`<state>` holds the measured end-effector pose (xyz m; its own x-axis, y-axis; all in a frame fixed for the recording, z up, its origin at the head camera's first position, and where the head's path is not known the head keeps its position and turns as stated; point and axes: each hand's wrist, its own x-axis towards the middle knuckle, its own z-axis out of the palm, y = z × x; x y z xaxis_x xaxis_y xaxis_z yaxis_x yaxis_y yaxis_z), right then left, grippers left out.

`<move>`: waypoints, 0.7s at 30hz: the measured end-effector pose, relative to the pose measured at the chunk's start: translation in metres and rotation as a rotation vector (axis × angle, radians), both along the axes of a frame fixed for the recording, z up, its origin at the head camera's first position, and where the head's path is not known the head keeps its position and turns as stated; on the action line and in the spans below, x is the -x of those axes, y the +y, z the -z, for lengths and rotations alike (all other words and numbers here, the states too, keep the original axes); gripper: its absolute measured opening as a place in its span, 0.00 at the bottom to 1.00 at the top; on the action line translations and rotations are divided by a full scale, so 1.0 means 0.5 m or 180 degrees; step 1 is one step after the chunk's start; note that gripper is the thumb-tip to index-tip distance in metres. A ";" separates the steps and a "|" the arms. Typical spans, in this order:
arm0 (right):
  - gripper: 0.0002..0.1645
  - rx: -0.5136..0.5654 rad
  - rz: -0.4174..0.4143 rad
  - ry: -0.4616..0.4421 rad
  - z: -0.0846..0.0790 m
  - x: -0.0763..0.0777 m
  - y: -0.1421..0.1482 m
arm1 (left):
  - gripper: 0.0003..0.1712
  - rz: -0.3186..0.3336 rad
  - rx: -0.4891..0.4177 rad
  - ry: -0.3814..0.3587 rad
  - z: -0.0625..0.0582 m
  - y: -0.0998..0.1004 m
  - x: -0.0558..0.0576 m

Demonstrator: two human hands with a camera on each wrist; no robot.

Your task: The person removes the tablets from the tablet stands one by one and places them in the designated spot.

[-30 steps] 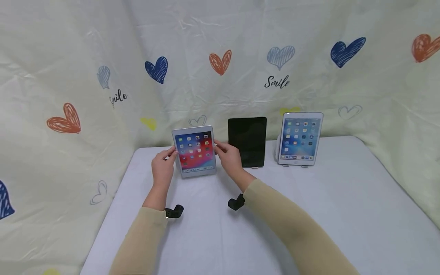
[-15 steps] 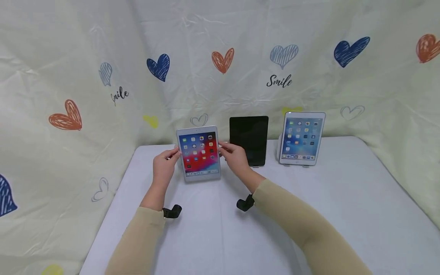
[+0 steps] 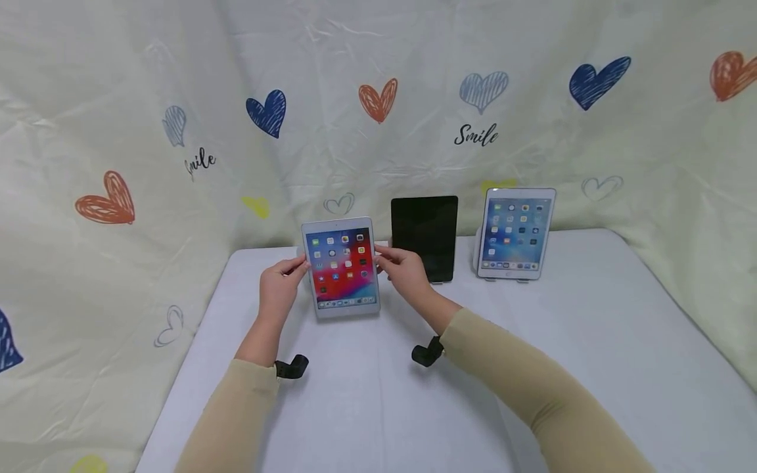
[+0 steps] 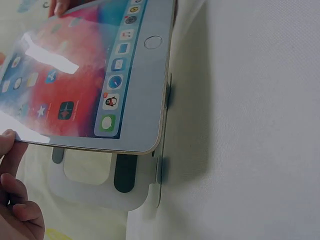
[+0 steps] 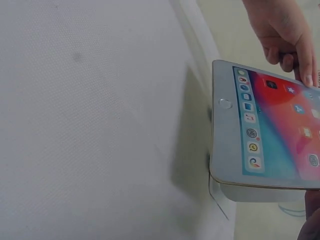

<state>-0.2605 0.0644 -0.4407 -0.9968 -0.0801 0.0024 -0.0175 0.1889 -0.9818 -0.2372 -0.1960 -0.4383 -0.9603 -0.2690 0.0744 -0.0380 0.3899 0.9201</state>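
A white-framed tablet (image 3: pixel 342 266) with a lit red and blue home screen stands tilted back at the left of the table's far side. My left hand (image 3: pixel 279 282) pinches its left edge between thumb and fingers. On the opposite edge, my right hand (image 3: pixel 407 269) pinches it the same way. Just behind the tablet, the left wrist view shows a white stand (image 4: pixel 95 192) with dark grey pads (image 4: pixel 125 172); the tablet covers most of it. The home button end (image 5: pixel 225 103) points down, close over the stand's foot.
To the right, a tablet with a black screen (image 3: pixel 424 230) leans on a stand, partly behind my right hand. Farther right, another white tablet (image 3: pixel 516 233) shows a blue home screen on its stand. A white cloth covers the table (image 3: pixel 378 394), and a heart-printed curtain (image 3: pixel 319 59) hangs behind.
The white tablet, pinched in both hands, has shifted a little right and toward me, away from the curtain. The two other tablets have stayed put.
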 end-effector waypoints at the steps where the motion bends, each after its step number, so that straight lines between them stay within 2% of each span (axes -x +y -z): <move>1: 0.21 -0.0004 -0.0003 -0.0026 -0.001 -0.002 0.000 | 0.21 0.0005 0.0001 -0.0010 -0.001 -0.001 -0.002; 11: 0.20 0.0123 -0.0009 -0.0235 -0.004 -0.029 -0.003 | 0.22 0.0039 -0.0120 -0.0150 0.000 -0.006 -0.021; 17: 0.19 0.0272 -0.0021 -0.0324 0.001 -0.040 -0.007 | 0.23 0.0055 -0.0078 -0.0163 0.007 -0.015 -0.030; 21: 0.19 0.0250 -0.0030 -0.0380 0.006 -0.047 -0.010 | 0.24 0.0071 -0.0071 -0.0230 0.004 -0.019 -0.039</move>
